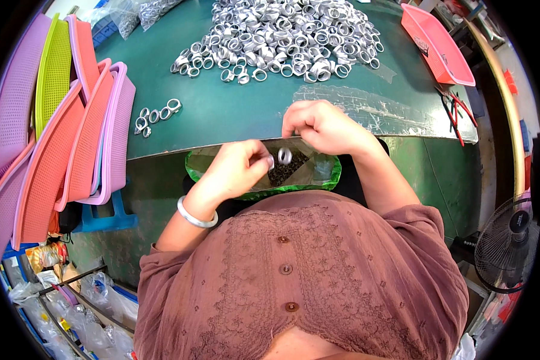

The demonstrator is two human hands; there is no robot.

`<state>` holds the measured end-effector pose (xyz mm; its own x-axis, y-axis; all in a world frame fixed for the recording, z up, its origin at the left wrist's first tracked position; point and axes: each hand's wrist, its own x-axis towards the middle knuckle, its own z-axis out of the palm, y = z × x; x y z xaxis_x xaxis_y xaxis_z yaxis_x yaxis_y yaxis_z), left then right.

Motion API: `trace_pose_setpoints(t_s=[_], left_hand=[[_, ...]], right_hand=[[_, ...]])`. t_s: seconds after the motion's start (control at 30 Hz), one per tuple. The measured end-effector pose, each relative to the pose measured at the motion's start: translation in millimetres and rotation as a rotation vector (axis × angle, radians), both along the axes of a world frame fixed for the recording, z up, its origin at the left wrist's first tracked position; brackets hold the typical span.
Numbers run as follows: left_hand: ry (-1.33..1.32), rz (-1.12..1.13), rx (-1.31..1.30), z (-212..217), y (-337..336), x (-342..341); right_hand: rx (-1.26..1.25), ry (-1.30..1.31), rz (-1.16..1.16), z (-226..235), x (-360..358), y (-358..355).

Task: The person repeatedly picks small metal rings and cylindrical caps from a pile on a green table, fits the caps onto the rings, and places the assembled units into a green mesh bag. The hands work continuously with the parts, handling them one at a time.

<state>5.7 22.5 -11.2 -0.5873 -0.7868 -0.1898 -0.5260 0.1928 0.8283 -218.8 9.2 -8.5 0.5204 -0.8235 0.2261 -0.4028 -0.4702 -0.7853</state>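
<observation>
My left hand [237,167], with a pale bangle on its wrist, is closed in a pinch on a small silver metal ring [271,162]. Another silver ring [284,156] appears between my hands, slightly blurred, above an open green-rimmed bag [261,193]; whether anything supports it I cannot tell. Small dark pieces [285,173] lie inside the bag. My right hand [321,124] is at the table's front edge, its fingers curled down, and what they hold, if anything, is hidden. A large heap of silver rings [288,39] covers the table's far middle.
Several rings [156,116] lie apart on the green table [222,114] at left. Stacked plastic baskets [90,138] crowd the left side. A pink tray [441,51] and red-handled pliers [456,114] are at right. A black fan [507,243] stands at lower right.
</observation>
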Motion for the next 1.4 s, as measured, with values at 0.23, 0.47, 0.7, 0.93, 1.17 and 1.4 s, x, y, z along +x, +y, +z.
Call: trace_pose_setpoints(t_s=[0.23,0.47,0.7,0.93,1.17,1.4], left_hand=[[0.023,0.212,-0.308,-1.3,-29.9,-5.9],[-0.172,0.347,-0.725,-18.2,-95.7,-21.2],[0.383,0.42,-0.088,-32.9,-94.9,-12.5],[0.934,0.376,0.826,0.4,-63.5,-3.7],[0.923,0.323,0.847,6.6,-49.0,-3.8],[0.422,0.206,0.58,14.9,-25.4,8.9]], right_hand=[[-0.188,0.23,-0.367,-22.8,30.1,-53.2],[-0.177,0.44,-0.437,-15.7,44.9,-52.8],[-0.196,0.002,-0.394,-32.3,30.2,-43.9],[0.212,-0.617,-0.177,-23.9,26.4,-16.2],[0.119,-0.619,-0.12,-22.9,26.9,-8.5],[-0.006,-0.17,0.071,-4.9,10.8,-1.1]])
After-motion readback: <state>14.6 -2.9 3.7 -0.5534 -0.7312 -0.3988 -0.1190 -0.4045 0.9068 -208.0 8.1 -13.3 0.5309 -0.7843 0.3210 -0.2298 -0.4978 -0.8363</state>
